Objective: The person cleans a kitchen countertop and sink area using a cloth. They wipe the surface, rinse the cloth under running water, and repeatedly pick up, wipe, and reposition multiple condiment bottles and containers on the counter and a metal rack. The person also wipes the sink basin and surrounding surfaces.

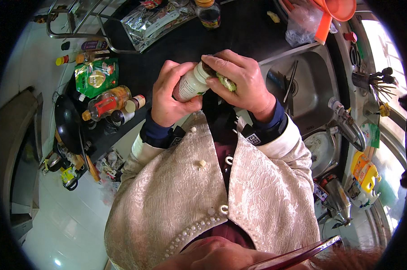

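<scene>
A small white jar [190,82] with printed writing is held tilted by my left hand [169,89]. Its dark lid [208,69] points up and to the right, partly hidden by fingers. My right hand [240,76] is wrapped around a green-and-white scrubbing pad [226,82], beside the jar's neck. The fingertips of that hand touch the lid and rim. Both hands are above the black countertop [176,52], left of the sink.
To the right is a steel sink [316,67] with a faucet [352,130] and utensils inside. Several bottles and a green pouch [97,77] crowd the left, near a black wok [68,123]. A metal rack [122,50] and a sauce bottle [208,15] occupy the back.
</scene>
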{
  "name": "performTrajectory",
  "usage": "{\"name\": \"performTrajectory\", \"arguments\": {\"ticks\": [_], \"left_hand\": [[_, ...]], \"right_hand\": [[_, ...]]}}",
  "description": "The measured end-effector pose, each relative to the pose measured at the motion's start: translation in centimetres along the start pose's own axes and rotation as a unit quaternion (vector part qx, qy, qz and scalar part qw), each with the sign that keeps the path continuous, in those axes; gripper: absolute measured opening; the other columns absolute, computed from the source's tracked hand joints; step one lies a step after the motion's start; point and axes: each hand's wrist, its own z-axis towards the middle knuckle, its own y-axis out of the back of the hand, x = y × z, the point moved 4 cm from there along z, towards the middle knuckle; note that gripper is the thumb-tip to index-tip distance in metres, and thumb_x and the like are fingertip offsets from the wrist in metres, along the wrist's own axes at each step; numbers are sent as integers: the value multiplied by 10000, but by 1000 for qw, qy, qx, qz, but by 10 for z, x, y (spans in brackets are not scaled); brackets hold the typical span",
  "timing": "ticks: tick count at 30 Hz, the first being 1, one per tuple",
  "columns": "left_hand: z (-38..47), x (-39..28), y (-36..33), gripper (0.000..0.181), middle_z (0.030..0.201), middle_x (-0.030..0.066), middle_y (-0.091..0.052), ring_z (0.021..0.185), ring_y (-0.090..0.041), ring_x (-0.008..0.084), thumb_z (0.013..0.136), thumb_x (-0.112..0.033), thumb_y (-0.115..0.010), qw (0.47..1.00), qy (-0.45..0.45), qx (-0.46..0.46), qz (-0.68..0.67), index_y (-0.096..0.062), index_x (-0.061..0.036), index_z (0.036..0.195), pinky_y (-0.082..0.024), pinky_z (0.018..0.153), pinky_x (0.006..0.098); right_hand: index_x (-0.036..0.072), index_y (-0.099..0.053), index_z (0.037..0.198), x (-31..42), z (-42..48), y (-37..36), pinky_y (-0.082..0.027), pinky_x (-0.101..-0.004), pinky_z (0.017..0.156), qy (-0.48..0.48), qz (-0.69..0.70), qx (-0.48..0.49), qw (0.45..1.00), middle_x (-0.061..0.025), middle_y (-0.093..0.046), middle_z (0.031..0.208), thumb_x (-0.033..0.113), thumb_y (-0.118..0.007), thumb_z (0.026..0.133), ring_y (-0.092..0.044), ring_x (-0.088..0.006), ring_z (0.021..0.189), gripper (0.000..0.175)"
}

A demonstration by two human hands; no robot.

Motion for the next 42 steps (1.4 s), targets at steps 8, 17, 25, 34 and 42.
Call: {"name": "performTrajectory", "arguments": {"ticks": [8, 17, 25, 34, 42], "left_hand": [[-2, -7, -18, 578, 1017, 104, -583, 879, -599, 243, 663, -164, -801, 999, -14, -1, -29, -616, -15, 1189, -499, 778, 337], [-1, -11, -23, 594, 1206, 183, -598, 1101, -633, 322, 700, -20, -795, 991, -83, -28, -99, -559, -19, 1245, -520, 936, 387], [1, -24, -16, 643, 1240, 186, -540, 1122, -603, 350, 677, 4, -827, 989, -141, -14, -45, -551, -33, 1256, -524, 945, 425], [-1, -42, -4, 622, 1243, 166, -502, 1119, -576, 338, 671, 36, -809, 985, -138, 26, 100, -565, -64, 1234, -514, 939, 441], [3, -25, -13, 682, 1252, 138, -500, 1113, -574, 293, 635, 91, -786, 989, -74, 50, 114, -586, -103, 1258, -519, 895, 365]], "right_hand": [[21, -703, 951, 2, -11, 9, -529, -353, 558, -18, -11, -107, 994, -124, -630, 751, 44, -711, 780, -638, -314, 618, 172], [-43, -668, 988, -20, -42, 29, -507, -263, 533, -278, 376, -281, 838, -80, -707, 824, 184, -496, 1028, -668, -147, 643, 288], [-16, -635, 940, -47, -87, 32, -482, -274, 513, -403, 431, -337, 734, -112, -646, 766, 236, -458, 1010, -592, -150, 542, 316], [4, -651, 973, -82, -122, -8, -501, -255, 514, -438, 487, -337, 676, -90, -682, 799, 266, -497, 1011, -623, -130, 574, 306], [10, -635, 919, -96, -143, -32, -494, -244, 525, -429, 482, -333, 688, -80, -675, 789, 248, -496, 1012, -618, -125, 575, 291]]}}
